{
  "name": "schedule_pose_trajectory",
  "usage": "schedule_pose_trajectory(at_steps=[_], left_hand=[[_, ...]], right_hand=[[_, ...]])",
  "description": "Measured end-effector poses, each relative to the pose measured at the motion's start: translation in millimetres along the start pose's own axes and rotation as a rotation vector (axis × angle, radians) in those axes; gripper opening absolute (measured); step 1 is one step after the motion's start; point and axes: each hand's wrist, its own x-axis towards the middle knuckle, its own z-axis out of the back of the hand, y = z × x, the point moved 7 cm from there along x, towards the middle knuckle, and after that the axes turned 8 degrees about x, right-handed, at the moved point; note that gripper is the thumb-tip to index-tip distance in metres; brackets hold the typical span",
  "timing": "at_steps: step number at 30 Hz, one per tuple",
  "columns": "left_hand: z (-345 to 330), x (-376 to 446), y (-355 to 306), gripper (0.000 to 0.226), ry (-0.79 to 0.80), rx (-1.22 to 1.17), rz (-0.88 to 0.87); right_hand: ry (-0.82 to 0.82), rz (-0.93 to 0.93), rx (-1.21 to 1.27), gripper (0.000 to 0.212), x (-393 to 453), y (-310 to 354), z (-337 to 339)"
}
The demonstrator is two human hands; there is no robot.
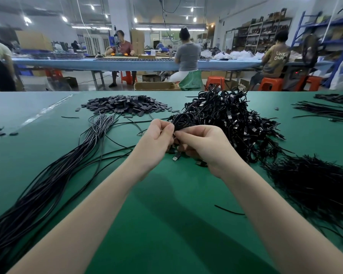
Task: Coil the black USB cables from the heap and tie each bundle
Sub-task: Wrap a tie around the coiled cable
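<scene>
At frame centre, above the green bench (166, 204): left hand (156, 135) and right hand (202, 143), fingers curled, both pinching one coiled black USB cable (181, 120) held clear of the surface; a USB plug (176, 157) hangs beneath the hands. Right of centre, directly behind the hands: heap of tied cable bundles (230, 119). Left half of frame: long sheaf of loose uncoiled black cables (53, 175), running from lower left toward centre. Upper centre: pile of small dark flat tabs (127, 105). Right edge, lower: mass of thin black tie wires (315, 190). Upper right: further thin black strands (329, 111).
</scene>
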Motion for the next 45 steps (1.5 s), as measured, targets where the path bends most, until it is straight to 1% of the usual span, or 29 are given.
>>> schedule_pose_trajectory(at_steps=[2,4,6,8,10,11,13,14,15,16,19,21,23,25,29,31,34,36,37,38,40,41,43,45], left_hand=[[-2,-2,-3,0.012,-0.057,-0.002,-0.028],[-1,-5,-5,0.011,-0.111,0.061,-0.041],[0,-7,-6,0.011,-0.138,0.126,-0.023],[0,-8,-4,0.015,-0.145,0.211,0.028],[-1,-8,-2,0.028,-0.095,0.262,0.126],[-2,-9,0,0.036,-0.036,0.225,0.200],[-3,-13,5,0.044,0.101,0.097,0.357],[-1,-14,5,0.045,0.143,0.069,0.393],[3,-13,4,0.048,0.155,0.064,0.386],[8,-10,1,0.052,0.140,0.068,0.343],[17,-2,-14,0.052,0.062,0.118,0.110],[14,-3,-22,0.048,0.079,0.117,0.012],[12,-5,-22,0.045,0.081,-0.016,0.013],[12,-6,-22,0.041,0.074,-0.112,0.040],[12,-6,-22,0.034,0.067,-0.125,0.100],[10,-7,-21,0.034,0.107,-0.108,0.128],[10,-8,-21,0.045,0.161,-0.020,0.060],[15,-9,-25,0.050,0.157,0.045,0.009],[17,-8,-27,0.048,0.137,0.092,-0.031],[20,-7,-29,0.041,0.097,0.144,-0.070],[24,-6,-29,0.015,0.001,0.148,-0.085],[25,-5,-27,0.013,-0.036,0.119,-0.069],[22,-6,-24,0.024,-0.090,0.116,-0.049],[19,-7,-24,0.026,-0.121,0.093,-0.039]], right_hand=[[-0.059,0.154,-0.192,0.012,0,10,3],[-0.120,0.313,-0.383,0.013,-3,19,4],[-0.154,0.466,-0.544,0.010,-9,28,-1],[-0.170,0.602,-0.758,0.010,-15,31,-8],[-0.166,0.755,-1.007,0.009,-20,31,-19],[-0.169,0.836,-1.090,0.006,-23,31,-23],[-0.205,0.973,-1.146,0.009,-31,32,-25],[-0.218,1.022,-1.138,0.010,-33,33,-24],[-0.219,1.046,-1.105,0.009,-34,34,-23],[-0.210,1.044,-1.051,0.008,-33,36,-21],[-0.170,0.938,-0.853,0.013,-25,39,-12],[-0.150,0.875,-0.774,0.011,-22,41,-9],[-0.138,0.857,-0.773,0.007,-22,42,-9],[-0.126,0.824,-0.773,0.008,-22,42,-10],[-0.103,0.755,-0.841,0.012,-18,40,-9],[-0.098,0.746,-0.890,0.014,-16,41,-8],[-0.113,0.830,-0.949,0.012,-23,46,-11],[-0.130,0.910,-0.956,0.010,-28,48,-13],[-0.142,0.935,-0.944,0.010,-30,49,-13],[-0.156,0.953,-0.928,0.008,-30,49,-13],[-0.195,0.989,-0.893,0.005,-32,49,-13],[-0.213,1.010,-0.880,0.006,-33,49,-13],[-0.237,1.056,-0.879,0.007,-34,49,-14],[-0.245,1.118,-0.919,0.009,-38,49,-15]])
